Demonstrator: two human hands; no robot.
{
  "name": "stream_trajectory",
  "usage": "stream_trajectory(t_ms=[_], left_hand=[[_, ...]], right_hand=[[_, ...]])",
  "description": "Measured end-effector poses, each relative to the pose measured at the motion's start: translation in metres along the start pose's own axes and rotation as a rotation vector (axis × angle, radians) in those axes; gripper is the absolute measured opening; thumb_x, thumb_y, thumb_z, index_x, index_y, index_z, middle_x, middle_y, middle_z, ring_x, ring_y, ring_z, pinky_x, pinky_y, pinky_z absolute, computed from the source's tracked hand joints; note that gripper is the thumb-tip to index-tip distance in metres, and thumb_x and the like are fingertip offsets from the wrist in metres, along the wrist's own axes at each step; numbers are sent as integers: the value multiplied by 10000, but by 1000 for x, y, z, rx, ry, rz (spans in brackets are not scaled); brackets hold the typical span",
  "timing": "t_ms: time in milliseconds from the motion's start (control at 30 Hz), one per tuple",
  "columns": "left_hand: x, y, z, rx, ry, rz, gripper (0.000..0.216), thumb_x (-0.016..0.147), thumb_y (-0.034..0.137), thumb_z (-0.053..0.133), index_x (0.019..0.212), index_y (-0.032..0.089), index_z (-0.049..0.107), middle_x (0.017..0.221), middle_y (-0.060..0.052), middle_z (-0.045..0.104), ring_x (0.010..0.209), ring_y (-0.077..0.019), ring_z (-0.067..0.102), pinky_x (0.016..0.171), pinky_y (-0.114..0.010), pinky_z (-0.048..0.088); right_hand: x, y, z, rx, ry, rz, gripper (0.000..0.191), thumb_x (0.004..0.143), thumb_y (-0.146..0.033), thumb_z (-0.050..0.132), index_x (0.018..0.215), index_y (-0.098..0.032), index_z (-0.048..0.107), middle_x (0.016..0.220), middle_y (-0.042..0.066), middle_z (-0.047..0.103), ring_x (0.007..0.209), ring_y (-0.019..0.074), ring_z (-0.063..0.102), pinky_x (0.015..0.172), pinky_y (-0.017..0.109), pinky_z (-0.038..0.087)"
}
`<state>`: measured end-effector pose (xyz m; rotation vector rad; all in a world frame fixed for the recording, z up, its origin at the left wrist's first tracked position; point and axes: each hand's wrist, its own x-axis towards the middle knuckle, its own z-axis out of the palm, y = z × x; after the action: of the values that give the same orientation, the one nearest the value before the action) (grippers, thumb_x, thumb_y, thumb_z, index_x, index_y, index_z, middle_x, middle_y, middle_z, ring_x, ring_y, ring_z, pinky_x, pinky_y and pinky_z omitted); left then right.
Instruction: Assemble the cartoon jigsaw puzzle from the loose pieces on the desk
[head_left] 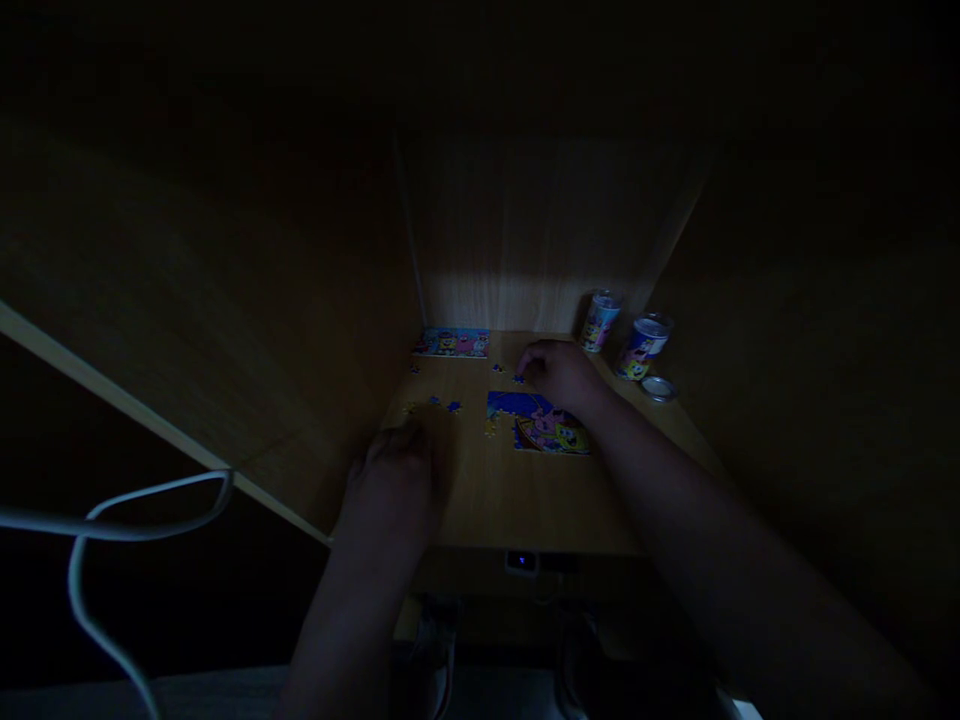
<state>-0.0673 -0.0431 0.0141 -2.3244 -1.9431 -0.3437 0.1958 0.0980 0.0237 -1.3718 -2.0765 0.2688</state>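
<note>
A partly assembled cartoon jigsaw puzzle (544, 425) lies on a wooden desk (510, 500) in a dim cubicle. My right hand (559, 372) reaches over the puzzle's far edge, fingers curled down onto a loose blue piece (517, 378). My left hand (394, 475) rests on the desk near its front left corner, fingers bent in shadow. Loose pieces (442, 404) lie just beyond it. A printed reference picture (452, 343) lies flat at the back left.
Two small printed tins (598, 320) (642, 347) stand at the back right, with a round lid (658, 388) on the desk beside them. Wooden partition walls close in the desk on three sides. A white cable (105, 520) loops at the left.
</note>
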Motion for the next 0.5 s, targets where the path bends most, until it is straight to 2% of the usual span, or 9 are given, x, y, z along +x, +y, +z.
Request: stream_trajectory(t_ms=[100,200,267,333,500], left_hand=[[2,1,-4,-105,-39,114,438,887,-41,563,1181,186,794,1270,-129,778,1187,-336,699,1053,-474,566],[4,6,-4,-285,-28,193,414,919,-23,569,1150,223,808,1233,-81,799,1186,-296,707,1059,-440,569],[6,7,-1,-381,12,187,321,984,54,575,1131,220,806,1178,-79,806,1131,-282,726,1017,-428,587],[8,6,3,-383,56,140,241,1016,124,588,1097,208,800,1129,-91,801,1073,-288,734,982,-434,596],[13,-5,14,-255,101,59,237,995,106,571,1065,173,788,1158,-137,765,1080,-303,726,1011,-440,583]], right_hand=[[-1,0,1,1,-9,-6,289,852,1,610,854,-205,813,926,22,820,839,170,734,803,258,514],[-1,0,1,-5,-15,5,274,867,-23,612,861,-204,818,921,26,818,801,168,723,789,265,520],[-1,0,0,-6,-20,9,276,859,-22,614,856,-209,818,926,23,819,796,169,721,789,269,525],[-1,1,0,-1,-24,8,293,843,-4,610,853,-211,817,930,21,820,811,170,727,794,269,527],[0,2,1,2,-17,-7,283,856,-9,616,857,-212,813,921,21,819,817,172,733,811,272,535]])
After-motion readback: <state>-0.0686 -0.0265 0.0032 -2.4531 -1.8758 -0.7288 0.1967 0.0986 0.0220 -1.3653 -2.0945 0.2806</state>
